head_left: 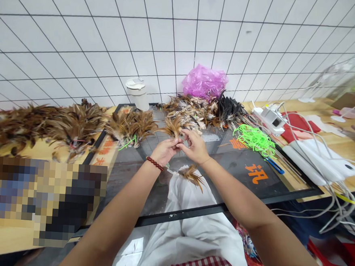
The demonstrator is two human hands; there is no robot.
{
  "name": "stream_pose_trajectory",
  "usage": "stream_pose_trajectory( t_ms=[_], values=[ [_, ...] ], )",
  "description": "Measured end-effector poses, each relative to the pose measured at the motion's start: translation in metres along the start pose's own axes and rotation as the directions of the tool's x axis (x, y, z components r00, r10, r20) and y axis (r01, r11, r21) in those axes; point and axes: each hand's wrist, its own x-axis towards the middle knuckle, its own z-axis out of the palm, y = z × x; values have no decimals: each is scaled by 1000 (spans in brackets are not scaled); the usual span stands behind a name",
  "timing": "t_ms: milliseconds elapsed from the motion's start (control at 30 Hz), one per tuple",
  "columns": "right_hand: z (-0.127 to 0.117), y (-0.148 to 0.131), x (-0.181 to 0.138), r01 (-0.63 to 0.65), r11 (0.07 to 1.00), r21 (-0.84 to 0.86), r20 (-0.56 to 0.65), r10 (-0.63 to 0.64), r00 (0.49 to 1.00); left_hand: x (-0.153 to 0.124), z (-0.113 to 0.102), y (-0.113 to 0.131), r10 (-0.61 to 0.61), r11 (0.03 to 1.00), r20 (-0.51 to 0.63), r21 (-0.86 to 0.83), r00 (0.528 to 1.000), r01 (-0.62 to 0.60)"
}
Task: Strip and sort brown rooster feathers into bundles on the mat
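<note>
A small fan of brown feathers (172, 126) points away from me, its base pinched by my left hand (165, 151), which wears a dark red bead bracelet (155, 163). My right hand (195, 147) is closed too, thumb and fingertips meeting my left fingertips at the feather base. Below my hands, another little tuft of brown feathers (192, 175) lies on the dark glass panel (223, 168). Just beyond to the left sits a bundle of brown feathers (132, 125) with a bright green tie (128, 143). A loose feather heap (194, 110) lies behind my hands.
Long brown feather bundles (38, 125) cover the left side. A white lidded cup (137, 93) and pink plastic bag (204, 82) stand by the tiled wall. Rightward lie black feathers (230, 109), green cord (254, 140), a blue cutter (274, 165) and a power strip (268, 118) with cables.
</note>
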Motion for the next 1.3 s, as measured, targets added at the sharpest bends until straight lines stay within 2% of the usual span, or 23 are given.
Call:
stream_pose_trajectory(
  t_ms=[100,267,333,400,467,533,633,700,867,1000,1133,1200,1300],
  values=[
    [1,-2,-1,13,1000,-26,6,-12,1000,1,0,-1,7,1000,7,20,1000,-8],
    [3,-2,-1,-51,998,-48,-46,49,998,-1,4,-3,14,1000,18,22,1000,-14],
    [0,-1,-1,-22,998,-65,-25,20,999,-2,5,-2,31,999,4,21,1000,-31],
    [-6,0,0,63,990,-125,13,-62,998,-2,5,-1,54,998,-34,16,998,-54],
    [-14,-2,3,173,959,-225,90,-156,984,-3,5,2,39,999,-56,39,998,-37],
    [-21,-7,5,283,909,-305,212,-225,951,-4,4,4,-26,991,-40,126,999,31],
    [-24,-14,9,437,847,-304,410,-298,862,-5,5,7,-102,943,-28,317,994,106],
    [-22,-17,10,480,829,-286,488,-305,818,-6,5,7,-117,913,-38,389,992,123],
    [-20,-16,12,433,814,-386,500,-210,840,-7,5,8,-164,910,9,388,986,148],
    [-24,-15,13,424,796,-433,482,-193,854,-9,6,9,-153,912,13,387,988,136],
    [-24,-14,12,364,824,-434,464,-142,874,-10,7,8,-147,906,36,406,989,120],
    [-22,-11,11,273,871,-409,421,-85,903,-10,8,6,-118,919,54,384,992,88],
    [-17,-3,10,24,967,-255,319,61,946,-8,9,1,64,944,27,323,998,-70]
  ],
)
